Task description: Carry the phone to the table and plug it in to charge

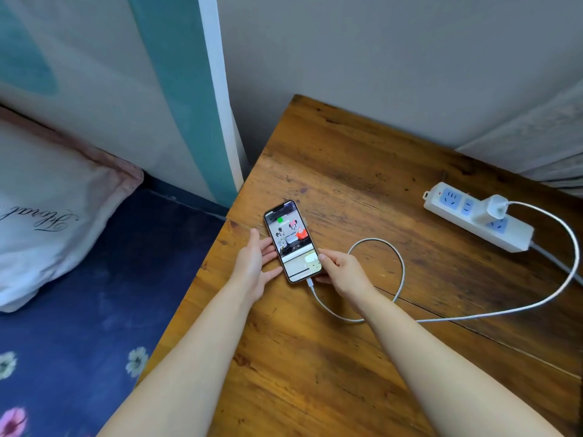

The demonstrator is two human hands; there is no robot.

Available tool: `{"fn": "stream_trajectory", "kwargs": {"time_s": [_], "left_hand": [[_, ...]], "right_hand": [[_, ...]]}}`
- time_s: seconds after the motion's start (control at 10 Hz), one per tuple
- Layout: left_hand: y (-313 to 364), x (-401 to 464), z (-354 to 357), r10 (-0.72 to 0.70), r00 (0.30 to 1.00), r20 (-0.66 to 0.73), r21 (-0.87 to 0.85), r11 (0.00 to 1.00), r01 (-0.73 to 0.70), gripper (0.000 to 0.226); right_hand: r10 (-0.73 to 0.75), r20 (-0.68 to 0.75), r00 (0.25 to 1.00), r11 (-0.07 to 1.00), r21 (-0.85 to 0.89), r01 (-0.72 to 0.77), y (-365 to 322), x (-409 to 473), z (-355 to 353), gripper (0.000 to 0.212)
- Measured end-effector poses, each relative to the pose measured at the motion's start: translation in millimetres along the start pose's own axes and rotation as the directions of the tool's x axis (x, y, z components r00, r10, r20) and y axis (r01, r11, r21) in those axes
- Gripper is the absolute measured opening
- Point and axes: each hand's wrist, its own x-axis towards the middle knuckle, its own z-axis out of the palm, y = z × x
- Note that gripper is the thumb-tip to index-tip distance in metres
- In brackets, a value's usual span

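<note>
Holding the phone [292, 241] from both sides, your left hand [252, 263] lies spread with its fingers flat along the phone's left edge, and your right hand [342, 272] pinches its lower right edge. The phone lies flat on the desk [362, 159], screen lit. The white cable [400, 266] sits in the phone's bottom end and loops right of the phone to the charger [495, 208]. It looks light, hard, smooth and slippery, and the glass could crack. Hold its long sides, never the cable.

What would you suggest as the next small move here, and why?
Probably let go with both hands: the phone lies on the table, screen lit, cable seated in its bottom port and running to the charger in the power strip.
</note>
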Motion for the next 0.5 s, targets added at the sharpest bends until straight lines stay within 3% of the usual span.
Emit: {"fn": "stream_trajectory", "kwargs": {"time_s": [0.1, 0.2, 0.4, 0.5], "left_hand": [[1.7, -0.5, 0.5, -0.011, 1.000, -0.002, -0.005, 1.000, 0.011, 0.059], [4.2, -1.3, 2.3, -0.028, 1.000, -0.005, -0.003, 1.000, 0.028, 0.059], [7.3, -3.2, 4.5, -0.031, 1.000, -0.002, 0.003, 1.000, 0.031, 0.057], [5.7, -13.1, 3.3, -0.038, 0.999, -0.018, 0.066, 0.997, 0.039, 0.054]], "right_hand": [[-0.028, -0.036, 0.999, 0.989, -0.145, 0.022, -6.0, -1.1, -1.8, 0.033], [-0.137, -0.047, 0.989, 0.903, -0.416, 0.106, -10.8, 0.6, -3.8, 0.038], [-0.131, 0.037, 0.991, 0.819, -0.559, 0.129, -17.9, 7.0, -8.5, 0.046], [-0.049, 0.012, 0.999, 0.811, -0.583, 0.046, -18.9, -5.9, -10.6, 0.045]]}}
